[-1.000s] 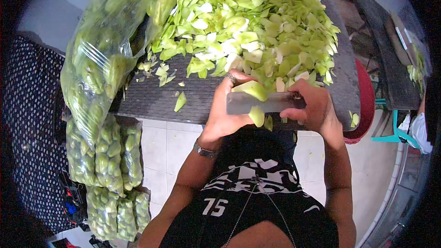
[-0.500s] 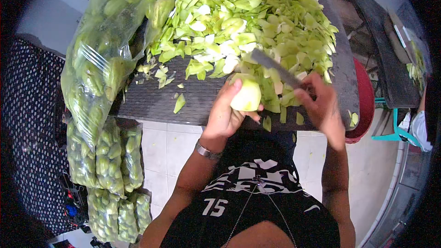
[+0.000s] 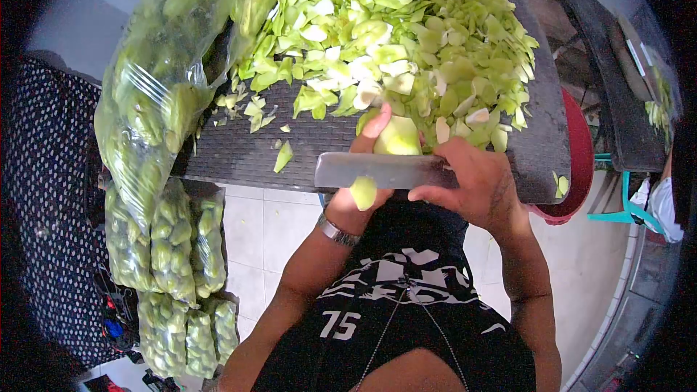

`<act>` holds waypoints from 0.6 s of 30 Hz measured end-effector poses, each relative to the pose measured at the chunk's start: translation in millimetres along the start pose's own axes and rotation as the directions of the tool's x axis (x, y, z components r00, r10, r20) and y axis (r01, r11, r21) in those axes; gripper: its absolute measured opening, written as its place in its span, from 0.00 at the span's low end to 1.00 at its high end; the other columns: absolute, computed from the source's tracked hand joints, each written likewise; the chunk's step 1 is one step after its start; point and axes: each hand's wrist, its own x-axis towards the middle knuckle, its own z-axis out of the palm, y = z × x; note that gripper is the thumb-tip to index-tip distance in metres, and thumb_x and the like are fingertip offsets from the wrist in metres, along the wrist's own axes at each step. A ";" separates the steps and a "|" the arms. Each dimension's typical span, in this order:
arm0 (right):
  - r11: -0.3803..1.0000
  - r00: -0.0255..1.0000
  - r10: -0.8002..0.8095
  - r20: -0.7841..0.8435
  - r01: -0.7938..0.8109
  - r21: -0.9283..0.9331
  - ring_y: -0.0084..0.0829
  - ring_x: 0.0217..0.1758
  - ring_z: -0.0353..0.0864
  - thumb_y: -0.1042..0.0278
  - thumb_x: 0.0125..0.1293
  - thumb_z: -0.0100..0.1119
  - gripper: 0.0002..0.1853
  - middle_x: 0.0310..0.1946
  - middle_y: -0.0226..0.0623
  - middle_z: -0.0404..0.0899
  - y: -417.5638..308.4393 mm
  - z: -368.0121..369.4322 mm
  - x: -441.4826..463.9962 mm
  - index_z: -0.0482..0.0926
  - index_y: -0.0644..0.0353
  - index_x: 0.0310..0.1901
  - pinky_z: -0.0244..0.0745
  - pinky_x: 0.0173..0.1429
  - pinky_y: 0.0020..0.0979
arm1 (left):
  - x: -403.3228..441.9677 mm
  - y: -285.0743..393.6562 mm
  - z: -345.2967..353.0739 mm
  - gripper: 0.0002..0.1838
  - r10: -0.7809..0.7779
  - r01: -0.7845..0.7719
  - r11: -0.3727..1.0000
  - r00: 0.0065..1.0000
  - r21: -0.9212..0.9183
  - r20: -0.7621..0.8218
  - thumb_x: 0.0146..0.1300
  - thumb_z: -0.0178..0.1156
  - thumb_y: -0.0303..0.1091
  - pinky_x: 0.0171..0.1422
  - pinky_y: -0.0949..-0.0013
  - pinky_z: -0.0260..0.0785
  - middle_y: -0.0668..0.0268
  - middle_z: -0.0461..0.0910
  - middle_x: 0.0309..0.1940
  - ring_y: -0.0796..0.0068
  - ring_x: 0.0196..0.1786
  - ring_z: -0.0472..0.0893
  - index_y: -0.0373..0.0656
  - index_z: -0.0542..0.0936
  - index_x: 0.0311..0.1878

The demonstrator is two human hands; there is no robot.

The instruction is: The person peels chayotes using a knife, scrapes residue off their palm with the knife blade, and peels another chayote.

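Food prep area, bagged veg point(image 3: 149, 94), tiled flr point(image 3: 243, 247)

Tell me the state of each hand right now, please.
Left hand: closed around a pale green, rounded vegetable.
Right hand: closed, holding a knife with a broad grey metal blade.

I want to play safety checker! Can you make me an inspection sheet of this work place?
Surface: dark textured table, partly covered by a heap of green slices.
Things in use: knife beside a pale green vegetable; a cut piece at the blade.
Clutter: small scraps near the heap.
Hands: left fingers hold the vegetable; right fingers hold the knife.
Cables: nothing seen.
Surroundings: big clear bag of green vegetables, smaller filled bags below, red container, teal stool.
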 end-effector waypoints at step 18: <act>0.912 0.913 0.407 -0.040 -0.408 -0.031 0.41 0.31 0.85 0.50 0.66 0.71 0.22 0.30 0.46 0.82 37.4 -17.3 4.3 0.77 0.62 0.45 0.78 0.38 0.40 | -9.5 11.4 -5.6 0.30 -0.066 0.062 0.993 0.997 0.096 0.041 0.77 0.42 0.66 0.20 0.60 0.71 0.53 0.83 0.35 0.54 0.22 0.80 0.46 0.77 0.49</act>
